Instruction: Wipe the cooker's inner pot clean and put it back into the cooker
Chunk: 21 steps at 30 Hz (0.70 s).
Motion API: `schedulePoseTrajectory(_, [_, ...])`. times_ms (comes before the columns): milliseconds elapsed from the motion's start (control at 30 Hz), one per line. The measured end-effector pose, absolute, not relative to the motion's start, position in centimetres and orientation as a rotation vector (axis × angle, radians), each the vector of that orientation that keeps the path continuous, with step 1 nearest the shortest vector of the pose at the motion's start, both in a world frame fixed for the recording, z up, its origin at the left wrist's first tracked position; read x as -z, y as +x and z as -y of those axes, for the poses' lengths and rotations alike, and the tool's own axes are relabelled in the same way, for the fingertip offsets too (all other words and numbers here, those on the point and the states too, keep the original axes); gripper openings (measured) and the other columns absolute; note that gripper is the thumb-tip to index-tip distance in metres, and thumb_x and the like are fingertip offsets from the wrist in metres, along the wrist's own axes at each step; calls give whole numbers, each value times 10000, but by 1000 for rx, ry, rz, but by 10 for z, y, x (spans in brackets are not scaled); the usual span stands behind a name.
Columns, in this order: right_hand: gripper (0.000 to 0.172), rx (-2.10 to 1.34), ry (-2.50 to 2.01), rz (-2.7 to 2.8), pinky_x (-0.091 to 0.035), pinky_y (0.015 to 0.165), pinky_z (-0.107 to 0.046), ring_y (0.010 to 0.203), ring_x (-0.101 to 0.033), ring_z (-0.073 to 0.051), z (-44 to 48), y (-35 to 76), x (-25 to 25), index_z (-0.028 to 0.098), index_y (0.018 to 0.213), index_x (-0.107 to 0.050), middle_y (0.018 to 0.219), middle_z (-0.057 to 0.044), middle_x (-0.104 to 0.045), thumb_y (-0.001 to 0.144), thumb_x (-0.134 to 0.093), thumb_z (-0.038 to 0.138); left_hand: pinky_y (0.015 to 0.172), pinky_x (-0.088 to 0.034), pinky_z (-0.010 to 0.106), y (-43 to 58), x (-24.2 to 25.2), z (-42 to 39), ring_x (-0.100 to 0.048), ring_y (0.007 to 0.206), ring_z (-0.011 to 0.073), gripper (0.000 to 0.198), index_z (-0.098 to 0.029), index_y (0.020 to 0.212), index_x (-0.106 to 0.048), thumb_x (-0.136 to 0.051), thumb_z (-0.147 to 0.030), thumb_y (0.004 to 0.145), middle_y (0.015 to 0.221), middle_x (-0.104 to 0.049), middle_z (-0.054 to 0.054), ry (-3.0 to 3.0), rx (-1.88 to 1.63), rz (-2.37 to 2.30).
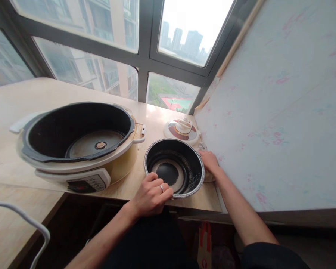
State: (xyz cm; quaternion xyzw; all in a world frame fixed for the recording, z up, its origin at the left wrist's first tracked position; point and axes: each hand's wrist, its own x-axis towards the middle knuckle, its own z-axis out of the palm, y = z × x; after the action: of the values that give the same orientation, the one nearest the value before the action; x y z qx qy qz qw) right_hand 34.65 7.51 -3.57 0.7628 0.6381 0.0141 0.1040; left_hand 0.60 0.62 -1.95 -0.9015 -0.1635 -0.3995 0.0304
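Observation:
A black inner pot (168,170) with a worn, greyish ring on its bottom stands near the counter's front edge. My left hand (154,194), wearing a ring, is closed on its near rim. On the pot's right side, my right hand (209,162) is bent between the rim and the wall, over a crumpled beige item (209,176). Its fingertips are partly hidden, and I cannot make out what they hold. To the left sits the pressure cooker body (123,162), lidless, with a dark cavity and a front control panel. Behind the pot lies a round lid (170,129) with a white knob.
The wooden counter (154,116) runs along the window (144,59). A patterned wall panel (268,112) closes off the right side. At lower left, a white cable (25,215) curves past the counter edge. A paper bag (204,243) stands below.

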Motion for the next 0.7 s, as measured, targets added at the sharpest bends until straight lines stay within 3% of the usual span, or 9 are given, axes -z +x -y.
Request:
schedulePoseTrajectory(300, [303,79,2203,-1986,-414,890,-310,1036,-652,-248,-81,355,34,141,1161,-676,1182,-182,-708,965,-545,332,703,-300,379,4,17,-7,-445,619,167,199,-196,747,-546,-470,-77,888,629,-532,-2,-2775,1147,555])
schedulePoseTrajectory(467, [423,26,2245,-2062,-401,988,-341,1186,-593,-263,-74,354,31,115,1293,-587,1324,-208,-645,889,-598,237,724,-340,370,3,13,-5,-523,661,173,187,-195,757,-567,-508,-86,896,666,-589,10,-2827,1048,626])
schedulePoseTrajectory(567, [560,12,2280,-2087,-382,1079,-413,1306,-527,-299,-69,355,26,131,1382,-541,1446,-204,-571,837,-621,230,894,-393,392,-2,9,-1,-654,957,215,150,-195,1025,-659,-551,-142,936,1021,-739,78,-2873,1068,673])
schedulePoseTrajectory(633, [603,24,2331,-2147,-366,1132,-456,1371,-488,-310,-63,355,20,133,1417,-529,1503,-199,-526,828,-606,238,1070,-344,446,-8,8,2,-592,1257,273,347,-195,1293,-602,-579,-194,947,1350,-660,138,-2879,1126,729])
schedulePoseTrajectory(700, [592,142,2526,-2286,-356,1167,-474,1389,-490,-298,-55,352,14,129,1412,-548,1501,-186,-535,833,-576,251,1167,-277,496,-15,9,6,-450,1434,317,542,-193,1464,-480,-611,-241,941,1521,-521,171,-2882,1220,821])
